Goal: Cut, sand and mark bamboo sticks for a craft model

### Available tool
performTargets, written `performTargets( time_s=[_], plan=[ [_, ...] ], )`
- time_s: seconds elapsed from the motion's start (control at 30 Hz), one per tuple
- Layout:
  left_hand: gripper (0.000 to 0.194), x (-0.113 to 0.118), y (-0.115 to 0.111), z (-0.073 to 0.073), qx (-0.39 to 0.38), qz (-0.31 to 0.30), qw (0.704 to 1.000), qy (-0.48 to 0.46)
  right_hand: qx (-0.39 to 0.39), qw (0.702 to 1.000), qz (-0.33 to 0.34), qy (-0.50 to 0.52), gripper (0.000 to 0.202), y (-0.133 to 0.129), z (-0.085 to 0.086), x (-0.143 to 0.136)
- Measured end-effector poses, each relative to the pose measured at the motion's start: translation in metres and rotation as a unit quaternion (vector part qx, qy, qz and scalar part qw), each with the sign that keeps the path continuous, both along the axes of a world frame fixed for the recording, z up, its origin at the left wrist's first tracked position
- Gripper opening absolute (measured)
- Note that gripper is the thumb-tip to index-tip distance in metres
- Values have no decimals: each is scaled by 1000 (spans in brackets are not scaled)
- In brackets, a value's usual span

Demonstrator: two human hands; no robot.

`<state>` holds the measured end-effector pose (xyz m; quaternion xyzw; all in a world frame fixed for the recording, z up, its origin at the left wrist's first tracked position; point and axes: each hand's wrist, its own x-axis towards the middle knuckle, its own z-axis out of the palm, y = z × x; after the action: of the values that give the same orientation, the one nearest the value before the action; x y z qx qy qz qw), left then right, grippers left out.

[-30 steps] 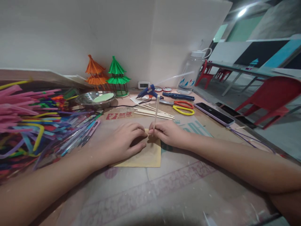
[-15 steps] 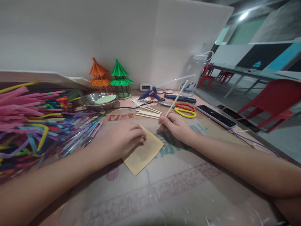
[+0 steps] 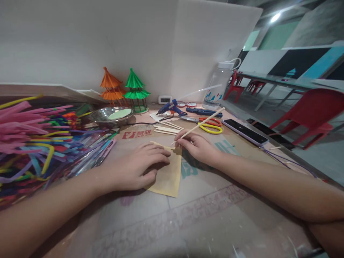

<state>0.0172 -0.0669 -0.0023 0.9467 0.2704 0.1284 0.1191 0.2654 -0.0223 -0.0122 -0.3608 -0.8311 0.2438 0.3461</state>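
My left hand rests palm down on a yellowish square sheet that looks like sandpaper, its fingers stretched over the upper left part. Between the thumb and fingertips of my right hand is a thin wooden stick, slanting up and away to the right. The stick's lower end is by the sheet's upper right corner; whether it touches the paper I cannot tell. Just beyond my hands lie several loose wooden sticks.
Pipe cleaners pile up at left beside a metal bowl. Behind stand orange and green pavilion models, a glue gun and a bottle. Scissors and a phone lie at right.
The sheet has turned, its near corner giving way to an edge facing me. My left hand has flattened on it. The stick has tipped lower to the right in my right hand.
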Motion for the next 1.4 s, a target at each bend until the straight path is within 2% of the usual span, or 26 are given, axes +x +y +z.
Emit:
performTargets(
  time_s=[0.13, 0.3, 0.43, 0.57, 0.8, 1.0, 1.13, 1.3, 1.4],
  plan=[
    [18, 2, 1, -3, 21, 24, 999, -23, 14, 1000, -10, -24, 12, 0, 1, 1],
    [29, 5, 0, -8, 56, 48, 997, -15, 43, 998, 24, -46, 12, -1, 0, -1],
    [32, 5, 2, -9, 37, 53, 998, 3, 47, 997, 39, -39, 13, -1, -1, -1],
    [34, 4, 3, -11, 33, 49, 998, 9, 53, 998, 25, -33, 23, -6, 2, 1],
    [33, 6, 2, -8, 31, 52, 998, 18, 62, 993, 59, -82, 24, -2, -2, -2],
    [33, 5, 2, -9, 33, 51, 998, 19, 69, 992, 24, -103, 25, 3, 0, -2],
    [34, 6, 2, -8, 30, 46, 998, 17, 51, 993, 46, -93, 27, 2, 2, -1],
    [38, 5, 2, -8, 36, 49, 998, 26, 66, 996, 9, -63, 30, 4, 2, 3],
    [42, 4, 3, -11, 54, 38, 997, 28, 67, 995, 38, -68, 30, 3, 1, 1]
  ],
)
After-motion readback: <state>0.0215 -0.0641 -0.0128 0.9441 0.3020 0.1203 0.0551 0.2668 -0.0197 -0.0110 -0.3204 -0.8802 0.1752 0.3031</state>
